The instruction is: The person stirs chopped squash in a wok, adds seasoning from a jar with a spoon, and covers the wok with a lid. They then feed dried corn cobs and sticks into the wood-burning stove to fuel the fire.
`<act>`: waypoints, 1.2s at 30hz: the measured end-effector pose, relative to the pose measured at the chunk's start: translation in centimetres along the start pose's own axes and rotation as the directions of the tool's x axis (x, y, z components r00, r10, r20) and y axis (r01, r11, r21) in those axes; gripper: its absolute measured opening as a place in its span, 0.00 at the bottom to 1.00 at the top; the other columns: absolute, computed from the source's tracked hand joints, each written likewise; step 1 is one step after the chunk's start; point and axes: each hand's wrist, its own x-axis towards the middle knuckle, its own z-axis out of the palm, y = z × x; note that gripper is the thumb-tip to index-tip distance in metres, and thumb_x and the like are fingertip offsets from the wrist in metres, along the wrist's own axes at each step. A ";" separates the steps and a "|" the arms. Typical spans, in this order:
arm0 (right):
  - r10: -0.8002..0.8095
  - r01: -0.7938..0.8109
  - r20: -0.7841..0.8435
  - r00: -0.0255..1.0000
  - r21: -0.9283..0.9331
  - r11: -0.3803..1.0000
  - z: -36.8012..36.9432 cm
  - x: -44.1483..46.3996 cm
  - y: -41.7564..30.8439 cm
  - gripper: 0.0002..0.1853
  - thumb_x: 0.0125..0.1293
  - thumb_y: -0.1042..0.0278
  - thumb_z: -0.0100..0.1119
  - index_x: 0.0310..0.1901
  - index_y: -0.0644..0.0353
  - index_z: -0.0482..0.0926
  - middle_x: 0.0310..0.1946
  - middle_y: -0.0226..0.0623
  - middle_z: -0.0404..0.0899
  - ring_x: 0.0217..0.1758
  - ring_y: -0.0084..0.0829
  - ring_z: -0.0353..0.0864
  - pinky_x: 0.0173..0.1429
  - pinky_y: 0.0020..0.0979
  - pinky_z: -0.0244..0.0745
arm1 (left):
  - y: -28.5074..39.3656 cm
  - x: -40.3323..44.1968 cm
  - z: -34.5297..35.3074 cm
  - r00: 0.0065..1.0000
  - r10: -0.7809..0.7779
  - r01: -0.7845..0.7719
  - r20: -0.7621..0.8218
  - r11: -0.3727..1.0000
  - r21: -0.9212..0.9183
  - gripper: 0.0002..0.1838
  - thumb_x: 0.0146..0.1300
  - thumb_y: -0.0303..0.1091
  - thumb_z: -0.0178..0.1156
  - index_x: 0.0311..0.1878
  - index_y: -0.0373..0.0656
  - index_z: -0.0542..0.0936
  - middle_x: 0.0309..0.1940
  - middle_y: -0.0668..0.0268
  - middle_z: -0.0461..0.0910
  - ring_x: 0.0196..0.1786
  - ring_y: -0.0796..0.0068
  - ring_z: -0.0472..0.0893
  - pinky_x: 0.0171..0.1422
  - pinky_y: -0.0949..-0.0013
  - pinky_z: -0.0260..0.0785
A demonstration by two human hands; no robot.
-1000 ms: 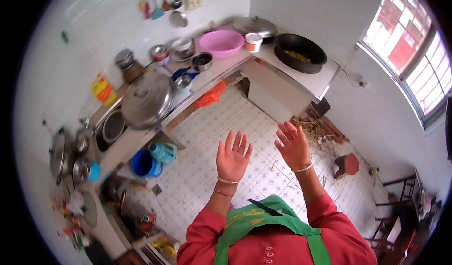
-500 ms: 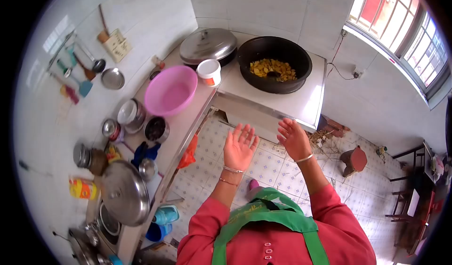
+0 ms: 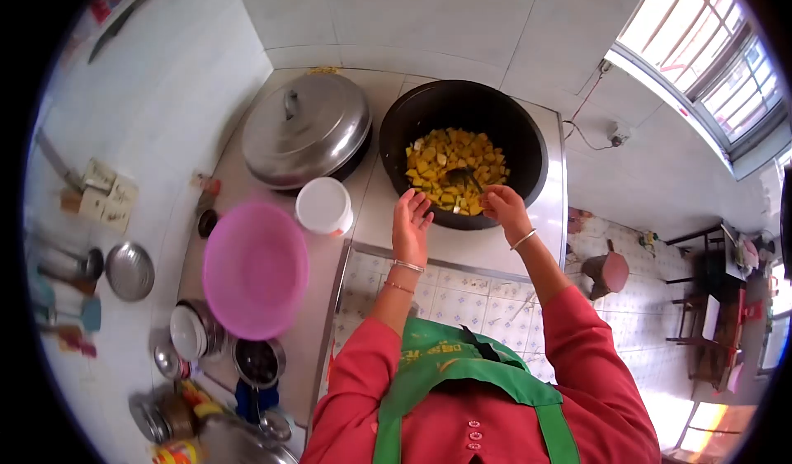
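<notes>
Looking down, we could not tell whether the right hand (image 3: 506, 208) gripped the dark, round-bowled ladle (image 3: 459, 175), because its curled fingers hid the handle's end. That ladle lay among yellow diced chunks (image 3: 445, 152) in the deep, round black pot (image 3: 521, 126). We saw the left hand (image 3: 410, 223) loosely spread by the near rim. A domed silver metal lid (image 3: 307, 122) covered a black pan (image 3: 360, 157), hiding its inside; dark contents (image 3: 257, 362), hard to make out, sat inside the small round steel saucepan (image 3: 280, 365).
</notes>
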 end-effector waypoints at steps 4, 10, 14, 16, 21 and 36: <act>-0.240 0.173 -0.033 0.970 -0.604 0.778 -0.7 6.3 3.4 0.18 0.59 0.65 0.57 0.51 0.61 0.74 0.40 0.49 0.79 0.44 0.43 0.79 0.48 0.35 0.73 | -0.4 8.1 -0.8 0.997 0.043 -0.016 -0.067 0.935 0.354 0.25 0.70 0.50 0.44 0.62 0.42 0.65 0.57 0.63 0.69 0.58 0.70 0.69 0.63 0.65 0.60; 0.000 0.086 0.088 0.996 -0.971 0.222 -0.2 10.6 4.6 0.28 0.57 0.69 0.52 0.62 0.55 0.64 0.50 0.56 0.74 0.54 0.51 0.74 0.57 0.41 0.70 | -0.6 13.7 -1.0 0.806 0.308 -0.535 0.506 0.010 0.845 0.21 0.70 0.41 0.46 0.60 0.39 0.66 0.56 0.56 0.70 0.60 0.58 0.68 0.65 0.60 0.59; 0.121 -0.041 0.008 0.993 -0.915 0.401 -0.4 12.4 6.5 0.27 0.53 0.70 0.55 0.59 0.56 0.70 0.45 0.57 0.76 0.49 0.53 0.75 0.55 0.43 0.70 | -2.6 14.0 -1.2 0.838 0.241 -0.448 0.490 -0.213 0.869 0.21 0.68 0.39 0.48 0.59 0.39 0.66 0.56 0.54 0.69 0.60 0.54 0.67 0.64 0.56 0.59; 0.035 0.099 0.126 0.991 -0.896 0.432 -1.2 14.1 4.4 0.24 0.54 0.70 0.53 0.56 0.57 0.73 0.41 0.56 0.77 0.46 0.52 0.77 0.51 0.42 0.73 | -3.1 14.2 -1.3 0.856 0.217 -0.408 0.469 -0.273 0.871 0.23 0.67 0.41 0.49 0.60 0.39 0.65 0.57 0.55 0.68 0.62 0.55 0.66 0.66 0.57 0.58; -0.080 0.138 0.113 0.990 -0.834 0.535 -1.5 21.6 0.4 0.20 0.60 0.70 0.47 0.55 0.61 0.73 0.35 0.57 0.78 0.41 0.54 0.78 0.44 0.44 0.73 | -2.8 14.5 0.2 0.908 0.212 -0.277 0.361 -0.342 0.898 0.26 0.66 0.45 0.49 0.62 0.39 0.64 0.60 0.55 0.67 0.65 0.55 0.64 0.68 0.58 0.56; 0.455 0.264 0.358 0.816 -0.929 0.257 -5.9 10.1 -3.5 0.18 0.61 0.66 0.45 0.52 0.53 0.76 0.37 0.49 0.80 0.41 0.52 0.79 0.48 0.46 0.73 | -3.2 14.6 -0.1 0.932 0.125 -0.258 0.339 -0.427 0.867 0.26 0.65 0.45 0.49 0.62 0.39 0.64 0.62 0.55 0.63 0.68 0.55 0.59 0.70 0.53 0.50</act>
